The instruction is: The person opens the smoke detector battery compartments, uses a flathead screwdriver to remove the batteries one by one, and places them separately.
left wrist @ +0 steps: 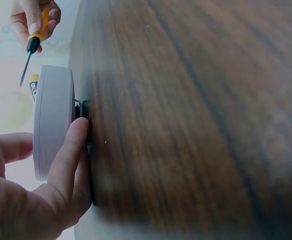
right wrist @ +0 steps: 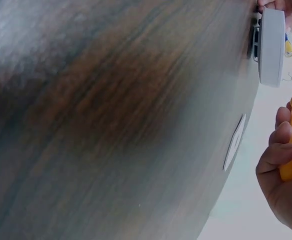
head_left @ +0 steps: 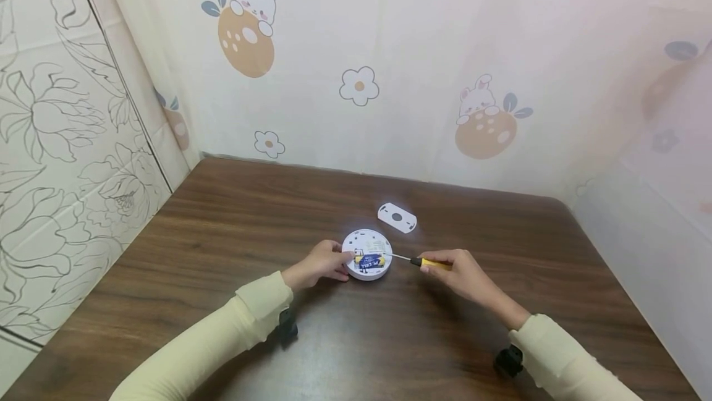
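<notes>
Left hand [head_left: 318,265]: fingers bent round the left edge of the round white device [head_left: 361,243], gripping it, battery [head_left: 369,261] side up. Right hand [head_left: 464,274]: fingers curled closed round the yellow handle of the screwdriver [head_left: 417,261]. Screwdriver long axis: roughly left-right above the desk [head_left: 345,339]; handle right, tip left, over the device's upper face, just clear of it. White plate [head_left: 397,217]: flat on the desk, beyond the device.
</notes>
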Demonstrator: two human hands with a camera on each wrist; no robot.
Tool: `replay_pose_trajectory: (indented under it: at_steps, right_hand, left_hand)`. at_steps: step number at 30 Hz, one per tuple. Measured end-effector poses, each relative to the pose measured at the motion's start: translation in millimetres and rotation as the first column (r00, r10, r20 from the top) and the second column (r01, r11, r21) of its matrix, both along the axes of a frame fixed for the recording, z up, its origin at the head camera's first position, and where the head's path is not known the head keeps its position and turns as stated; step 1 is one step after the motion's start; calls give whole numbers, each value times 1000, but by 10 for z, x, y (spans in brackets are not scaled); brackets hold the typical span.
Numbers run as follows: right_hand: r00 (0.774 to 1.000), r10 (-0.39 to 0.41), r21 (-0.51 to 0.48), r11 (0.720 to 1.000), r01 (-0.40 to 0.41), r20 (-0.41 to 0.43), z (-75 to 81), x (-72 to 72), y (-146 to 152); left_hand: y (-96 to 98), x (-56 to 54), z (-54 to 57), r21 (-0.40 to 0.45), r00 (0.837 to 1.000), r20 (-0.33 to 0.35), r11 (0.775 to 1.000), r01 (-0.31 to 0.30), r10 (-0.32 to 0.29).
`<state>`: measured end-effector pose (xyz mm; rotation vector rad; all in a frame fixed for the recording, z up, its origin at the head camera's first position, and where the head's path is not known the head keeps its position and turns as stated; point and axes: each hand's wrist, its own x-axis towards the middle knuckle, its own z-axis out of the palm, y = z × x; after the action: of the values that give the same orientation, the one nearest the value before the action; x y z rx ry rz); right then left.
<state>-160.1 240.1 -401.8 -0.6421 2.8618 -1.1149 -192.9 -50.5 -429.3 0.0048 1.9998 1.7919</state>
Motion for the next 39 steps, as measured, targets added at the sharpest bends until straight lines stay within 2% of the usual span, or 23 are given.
replay_pose_trajectory:
  at_steps: [7,14,18,20,23,29,35,39]
  right_hand:
    - [1000,6,-7,1000,-6,-18,15,11,17]
    - [1000,-8,-15,1000,7,-15,1,22,30]
    - [1000,-15,-13,1000,15,-16,0,20,39]
    - [1000,-18,-13,1000,18,-13,3,16,41]
    - [1000,-20,-12,1000,19,-9,5,11,40]
    - [1000,-11,-22,1000,10,-10,13,18,16]
    - [1000,-5,-26,1000,4,-18,26,24,-2]
    - [1000,-12,-21,1000,12,-15,31,27,5]
  left_hand:
    - [-13,59,-8,14,1000,4,1000,-21,21]
    - [-68,196,19,46,1000,29,999,-3,2]
    - [-122,265,55,19,1000,25,1000,-2,1]
    - [-151,250,78,-8,1000,15,1000,-20,20]
    - [-175,163,105,-46,998,-7,997,-58,58]
    - [-159,-10,102,1,996,-45,997,-73,73]
    - [-154,-8,76,78,997,-33,995,-61,63]
    - [-154,37,66,118,999,10,992,-49,48]
